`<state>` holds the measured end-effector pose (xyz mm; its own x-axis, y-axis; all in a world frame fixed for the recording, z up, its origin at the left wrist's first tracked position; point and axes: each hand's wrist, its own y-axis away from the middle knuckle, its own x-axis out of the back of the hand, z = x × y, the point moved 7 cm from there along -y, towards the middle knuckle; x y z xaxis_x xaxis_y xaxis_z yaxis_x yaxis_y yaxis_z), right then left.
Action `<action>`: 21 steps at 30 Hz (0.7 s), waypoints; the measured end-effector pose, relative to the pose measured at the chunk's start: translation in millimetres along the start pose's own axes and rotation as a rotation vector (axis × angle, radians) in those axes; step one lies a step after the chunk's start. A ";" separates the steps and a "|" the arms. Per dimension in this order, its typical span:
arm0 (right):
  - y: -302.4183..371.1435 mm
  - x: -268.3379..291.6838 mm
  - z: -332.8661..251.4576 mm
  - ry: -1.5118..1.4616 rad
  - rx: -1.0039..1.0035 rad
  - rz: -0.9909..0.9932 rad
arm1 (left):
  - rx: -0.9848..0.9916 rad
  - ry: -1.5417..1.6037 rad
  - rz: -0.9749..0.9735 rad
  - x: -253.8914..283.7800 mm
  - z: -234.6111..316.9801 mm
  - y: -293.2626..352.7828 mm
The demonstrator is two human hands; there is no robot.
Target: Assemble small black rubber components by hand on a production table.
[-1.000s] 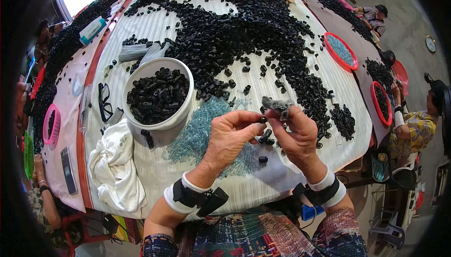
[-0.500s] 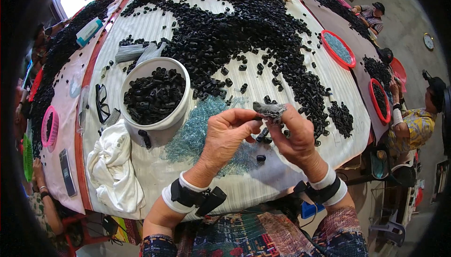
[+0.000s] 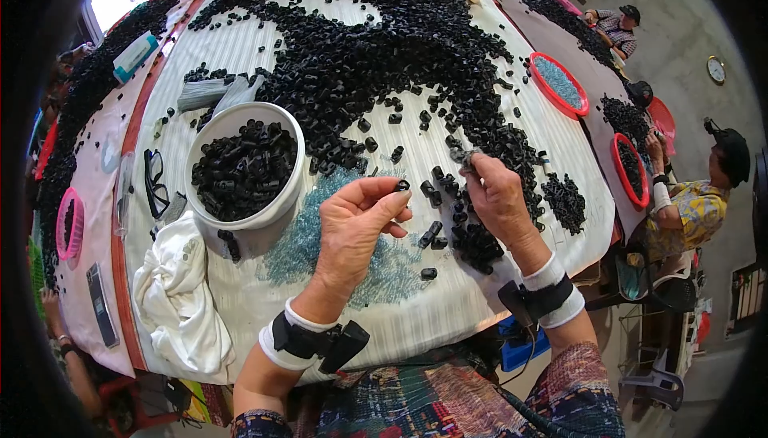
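Observation:
My left hand (image 3: 356,230) is closed, pinching a small black plastic fitting (image 3: 402,186) between thumb and fingertips above the heap of clear bluish springs (image 3: 308,226). To its right, my right hand (image 3: 502,198) is bent over the loose black fittings. A scrap of grey knitted cloth (image 3: 462,153) shows at its fingertips; whether it is gripped or worn on a finger is hard to make out. Several black fittings (image 3: 477,242) lie under and beside that hand. Left of my hands stands a white bucket (image 3: 298,168) holding many black fittings.
A huge pile of black fittings (image 3: 384,46) covers the table's far part. Eyeglasses (image 3: 156,182), a white cloth (image 3: 180,298) and grey strip bundles (image 3: 204,94) lie at left. Red baskets (image 3: 582,108) stand on the right-hand table, where a person (image 3: 700,190) sits.
My hands have parted. The left keeps a black fitting and turns upward slightly; the right has moved away, up and to the right, with the grey cloth. The view has shifted a little.

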<state>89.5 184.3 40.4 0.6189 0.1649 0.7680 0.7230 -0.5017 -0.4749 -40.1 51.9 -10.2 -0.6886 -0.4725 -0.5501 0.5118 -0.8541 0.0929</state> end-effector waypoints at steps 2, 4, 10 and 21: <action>2.5 -13.8 3.4 -0.030 0.034 -0.142 | 0.006 -0.004 -0.002 -0.2 -0.9 -0.6; 6.0 -20.6 1.2 -0.053 0.035 -0.191 | 0.020 -0.028 0.003 0.1 -3.3 -0.1; 8.2 -1.3 2.4 -0.079 -0.005 -0.045 | 0.023 -0.030 0.006 0.3 -1.9 -0.7; -3.7 -9.1 20.6 0.088 -0.017 -0.061 | 0.048 -0.040 0.007 -1.4 -3.6 1.0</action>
<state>87.5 202.1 26.3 0.5442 0.1208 0.8302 0.7528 -0.5071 -0.4197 -36.7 52.5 -12.3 -0.7059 -0.4856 -0.5157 0.4917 -0.8599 0.1368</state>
